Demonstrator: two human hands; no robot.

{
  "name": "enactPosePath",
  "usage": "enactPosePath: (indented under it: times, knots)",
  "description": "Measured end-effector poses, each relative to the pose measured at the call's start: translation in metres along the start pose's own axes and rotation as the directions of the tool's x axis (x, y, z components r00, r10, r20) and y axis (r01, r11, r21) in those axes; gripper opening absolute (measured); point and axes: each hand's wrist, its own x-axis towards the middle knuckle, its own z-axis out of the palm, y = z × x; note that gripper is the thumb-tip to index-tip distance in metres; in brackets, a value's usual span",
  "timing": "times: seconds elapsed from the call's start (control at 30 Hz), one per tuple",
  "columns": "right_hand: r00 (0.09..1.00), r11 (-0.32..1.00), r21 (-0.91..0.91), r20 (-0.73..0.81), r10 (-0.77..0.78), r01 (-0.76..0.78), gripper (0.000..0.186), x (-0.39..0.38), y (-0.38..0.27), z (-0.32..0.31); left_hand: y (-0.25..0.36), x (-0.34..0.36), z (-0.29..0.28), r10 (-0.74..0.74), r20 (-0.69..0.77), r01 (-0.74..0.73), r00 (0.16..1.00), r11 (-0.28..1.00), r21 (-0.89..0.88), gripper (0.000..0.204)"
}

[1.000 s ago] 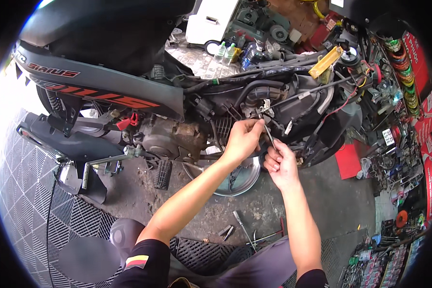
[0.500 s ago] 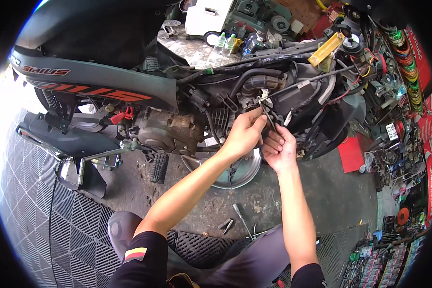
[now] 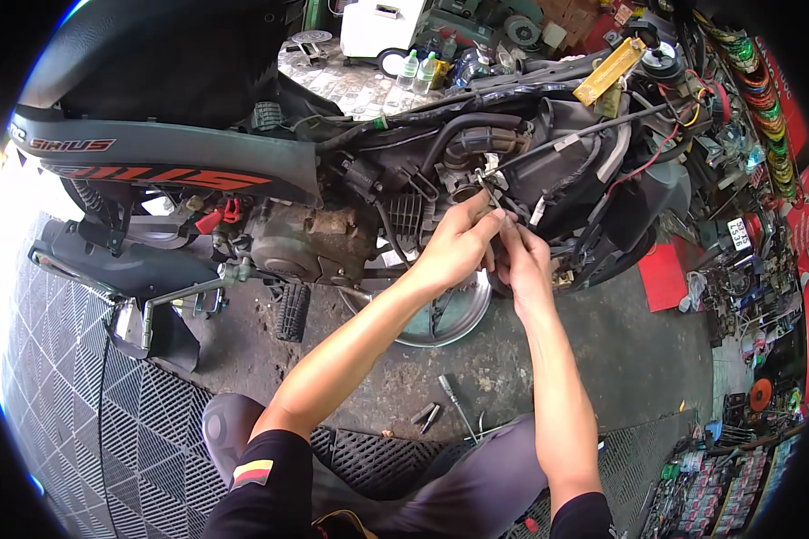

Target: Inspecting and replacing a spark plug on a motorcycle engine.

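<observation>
A dark grey motorbike (image 3: 310,238) with orange lettering lies across the view, its inner parts exposed. My left hand (image 3: 467,247) is closed at the intake, below a curved black rubber hose (image 3: 485,144) and a small silver fitting (image 3: 489,166); what its fingertips grip is hidden. My right hand (image 3: 521,260) is closed on a thin metal tool (image 3: 496,205), close beside the left hand, with the tool's far end near the fitting. A white-capped lead (image 3: 537,211) hangs just to the right.
A socket tool (image 3: 457,405) and small metal pieces (image 3: 425,418) lie on the floor. A silver wheel (image 3: 422,332) shows behind my forearms. A red board (image 3: 662,278) and cluttered tools (image 3: 751,287) stand at right, a white wheeled cart (image 3: 373,31) and bottles (image 3: 416,70) at back.
Both hands have moved upward, the right more so, and are now closer together. The thin tool has moved up with the right hand. The whole view has shifted slightly.
</observation>
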Motion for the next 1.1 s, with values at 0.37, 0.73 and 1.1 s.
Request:
enactPosePath:
  times: [0.37,0.73,1.1]
  knots:
    - [0.983,0.991,0.109,0.155,-0.099,0.083,0.034,-0.043,-0.044,0.035,0.011,-0.001,-0.023,-0.097,-0.136,0.094,0.986,0.995,-0.029,0.049]
    - [0.941,0.902,0.291,0.015,-0.337,0.318,0.033,-0.056,-0.049,-0.013,0.008,0.011,-0.019,0.574,-0.176,-0.1,0.799,0.415,0.904,0.023]
    - [0.946,0.941,0.148,0.063,-0.317,0.305,0.035,-0.064,-0.04,-0.041,-0.001,0.028,-0.025,0.501,-0.386,-0.111,0.775,0.709,0.697,0.014]
